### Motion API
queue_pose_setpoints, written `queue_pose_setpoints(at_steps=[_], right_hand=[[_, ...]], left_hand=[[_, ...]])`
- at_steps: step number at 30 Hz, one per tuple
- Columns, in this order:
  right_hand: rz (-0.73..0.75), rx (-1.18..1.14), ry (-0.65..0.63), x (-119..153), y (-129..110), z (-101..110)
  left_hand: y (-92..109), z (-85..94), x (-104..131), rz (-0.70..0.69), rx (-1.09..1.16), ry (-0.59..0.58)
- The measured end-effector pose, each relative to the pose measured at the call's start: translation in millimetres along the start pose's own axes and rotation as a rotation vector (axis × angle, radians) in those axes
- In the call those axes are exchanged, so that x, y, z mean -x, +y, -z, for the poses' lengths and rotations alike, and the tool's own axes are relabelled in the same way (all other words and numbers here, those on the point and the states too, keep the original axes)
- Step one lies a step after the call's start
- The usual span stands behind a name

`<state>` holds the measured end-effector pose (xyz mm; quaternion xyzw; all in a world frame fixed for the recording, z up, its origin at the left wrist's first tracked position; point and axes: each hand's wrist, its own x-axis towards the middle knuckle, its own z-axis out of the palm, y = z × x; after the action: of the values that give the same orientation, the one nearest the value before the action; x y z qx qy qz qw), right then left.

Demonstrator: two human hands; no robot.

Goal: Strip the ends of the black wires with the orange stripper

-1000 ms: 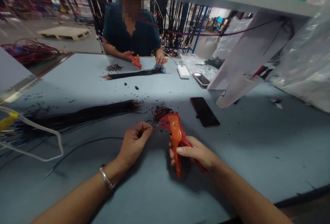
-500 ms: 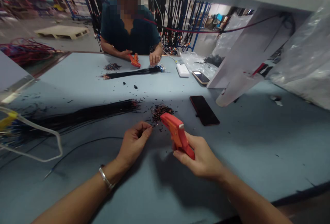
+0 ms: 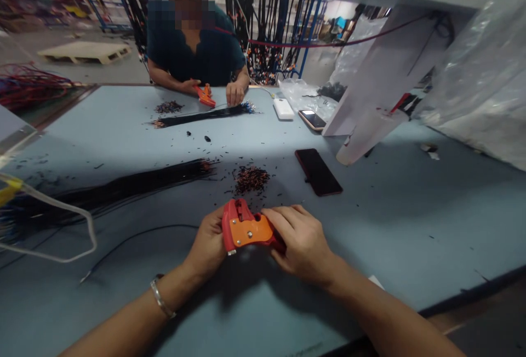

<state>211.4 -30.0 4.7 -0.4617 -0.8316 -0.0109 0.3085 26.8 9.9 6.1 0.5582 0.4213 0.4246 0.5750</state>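
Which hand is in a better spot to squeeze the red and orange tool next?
Probably the right. The right hand is around the tool's handle end, while the left hand is at its head, with a black wire leading to that hand.

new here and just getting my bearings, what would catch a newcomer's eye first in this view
The red and orange hand tool stands out first, low in the middle, gripped by the right hand with the left hand at its head. Just beyond it lies a heap of dark and coppery clippings, with a long bundle of black wires to its left.
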Motion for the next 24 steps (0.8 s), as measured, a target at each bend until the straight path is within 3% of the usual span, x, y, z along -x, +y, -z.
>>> queue_pose_setpoints(at_steps=[15,24], right_hand=[[-0.031,0.122,-0.029,-4.7,-0.3,-5.4],[-0.066,0.163,-0.050,-9.1,1.5,-10.0]], left_hand=[[7.7,-3.8,-1.0,-0.023,-0.085,-0.098],[0.0,-0.2,-2.4,-0.024,-0.033,-0.050]])
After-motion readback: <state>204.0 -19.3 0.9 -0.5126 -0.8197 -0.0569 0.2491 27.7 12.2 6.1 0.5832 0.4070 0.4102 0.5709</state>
